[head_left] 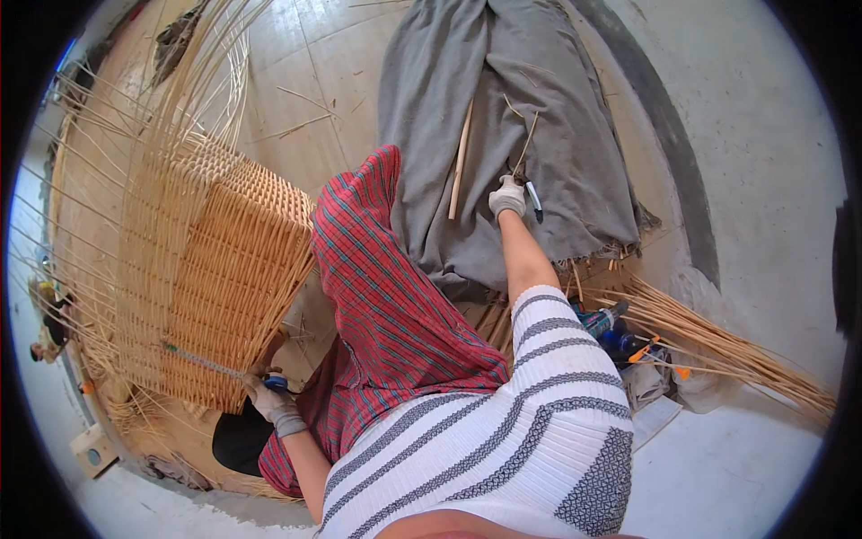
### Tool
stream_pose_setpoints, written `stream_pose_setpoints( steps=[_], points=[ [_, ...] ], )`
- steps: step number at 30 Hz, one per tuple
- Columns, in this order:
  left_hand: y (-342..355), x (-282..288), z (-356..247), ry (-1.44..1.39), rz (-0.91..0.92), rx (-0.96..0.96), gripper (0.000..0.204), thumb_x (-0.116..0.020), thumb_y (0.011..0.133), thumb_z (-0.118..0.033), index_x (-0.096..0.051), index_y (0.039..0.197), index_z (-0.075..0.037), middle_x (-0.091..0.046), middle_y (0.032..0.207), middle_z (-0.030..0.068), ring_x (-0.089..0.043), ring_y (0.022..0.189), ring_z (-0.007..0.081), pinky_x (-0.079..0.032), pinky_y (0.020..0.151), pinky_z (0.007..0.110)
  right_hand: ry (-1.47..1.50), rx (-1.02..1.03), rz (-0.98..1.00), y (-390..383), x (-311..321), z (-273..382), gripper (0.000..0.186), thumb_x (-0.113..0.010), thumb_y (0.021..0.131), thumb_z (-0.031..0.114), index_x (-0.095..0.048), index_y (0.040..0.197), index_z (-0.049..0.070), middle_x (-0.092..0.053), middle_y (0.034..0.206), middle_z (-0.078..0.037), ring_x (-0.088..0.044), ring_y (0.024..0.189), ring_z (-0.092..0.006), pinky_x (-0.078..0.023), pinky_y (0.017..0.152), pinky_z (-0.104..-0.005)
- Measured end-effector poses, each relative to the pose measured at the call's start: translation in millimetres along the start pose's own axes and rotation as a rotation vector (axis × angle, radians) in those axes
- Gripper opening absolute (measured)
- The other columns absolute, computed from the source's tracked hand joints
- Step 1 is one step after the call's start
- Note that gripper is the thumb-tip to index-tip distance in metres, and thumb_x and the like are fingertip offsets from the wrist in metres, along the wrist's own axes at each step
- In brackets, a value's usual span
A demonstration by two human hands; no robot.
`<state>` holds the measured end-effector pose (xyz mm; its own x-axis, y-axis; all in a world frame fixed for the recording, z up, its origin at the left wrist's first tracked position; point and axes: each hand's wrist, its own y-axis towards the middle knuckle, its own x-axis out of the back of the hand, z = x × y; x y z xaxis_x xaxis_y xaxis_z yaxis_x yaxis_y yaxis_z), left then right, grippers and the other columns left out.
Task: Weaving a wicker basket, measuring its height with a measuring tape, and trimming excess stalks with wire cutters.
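My left hand [266,403], in a pale glove, is closed around a blue tape measure [276,384] at the lower edge of a large woven wicker basket [224,278]. Its metal blade [205,361] is drawn out leftward across the basket's woven side. My right hand [508,198], also gloved, is down on the grey cloth [467,99] with its fingers curled. A white marker [533,195] with a dark end lies right beside those fingers. Just past the fingertips is a small dark object with a thin reed [528,139]; whether the hand grips any of these is hidden.
Long unwoven stakes [175,99] fan out from the basket. A peeled stick [460,162] lies on the cloth. To the right are a bundle of rods [718,337], a teal power tool [597,321] and a plastic bag [705,391]. Red plaid cloth [395,296] covers my legs.
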<state>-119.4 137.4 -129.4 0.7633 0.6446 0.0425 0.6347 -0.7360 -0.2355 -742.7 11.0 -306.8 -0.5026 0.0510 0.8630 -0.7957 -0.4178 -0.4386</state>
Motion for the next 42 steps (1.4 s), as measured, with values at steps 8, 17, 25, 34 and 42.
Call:
stream_pose_setpoints(
  steps=[8,17,25,34,42],
  points=[
    [11,12,-7,-0.028,-0.057,0.055,0.038,-0.062,0.099,-0.042,-0.060,0.108,-0.005,-0.065,0.092,0.0096,-0.063,0.076,0.0235,-0.054,0.066,0.036,0.203,-0.156,-0.015,20,1,-2,0.053,-0.055,0.086,0.029,-0.044,0.137,0.018,-0.062,0.132,-0.020,-0.060,0.123,-0.0383,-0.049,0.100,-0.0443],
    [28,21,6,-0.033,-0.087,0.036,0.039,-0.062,0.099,-0.040,-0.060,0.116,-0.005,-0.067,0.104,0.0095,-0.065,0.086,0.0243,-0.057,0.077,0.039,-0.415,0.501,-0.153,-21,31,4,0.037,-0.054,0.088,0.024,-0.062,0.121,0.008,-0.067,0.122,-0.024,-0.066,0.114,-0.0369,-0.052,0.095,-0.0447],
    [46,36,2,0.053,-0.095,0.114,0.039,-0.061,0.100,-0.039,-0.062,0.119,-0.004,-0.067,0.105,0.0092,-0.065,0.090,0.0241,-0.056,0.076,0.038,0.260,0.196,0.049,-63,-69,27,0.046,-0.062,0.087,0.046,-0.061,0.115,0.010,-0.071,0.095,-0.018,-0.069,0.090,-0.0379,-0.056,0.078,-0.0481],
    [57,19,4,0.226,-0.175,-0.103,0.049,-0.049,0.104,-0.043,-0.061,0.122,0.001,-0.069,0.113,0.0183,-0.068,0.101,0.0300,-0.056,0.082,0.039,0.947,0.217,-0.044,-148,-81,23,0.038,-0.076,0.081,0.040,-0.061,0.098,0.010,-0.066,0.077,-0.012,-0.065,0.073,-0.0326,-0.053,0.070,-0.0411],
    [50,13,-6,0.140,-0.140,-0.085,0.044,-0.054,0.104,-0.036,-0.061,0.122,0.003,-0.069,0.106,0.0203,-0.069,0.098,0.0334,-0.058,0.084,0.040,0.040,0.316,0.232,-160,-113,68,0.028,-0.053,0.093,0.027,-0.059,0.116,0.011,-0.073,0.097,-0.020,-0.071,0.092,-0.0400,-0.055,0.081,-0.0497]
  ],
)
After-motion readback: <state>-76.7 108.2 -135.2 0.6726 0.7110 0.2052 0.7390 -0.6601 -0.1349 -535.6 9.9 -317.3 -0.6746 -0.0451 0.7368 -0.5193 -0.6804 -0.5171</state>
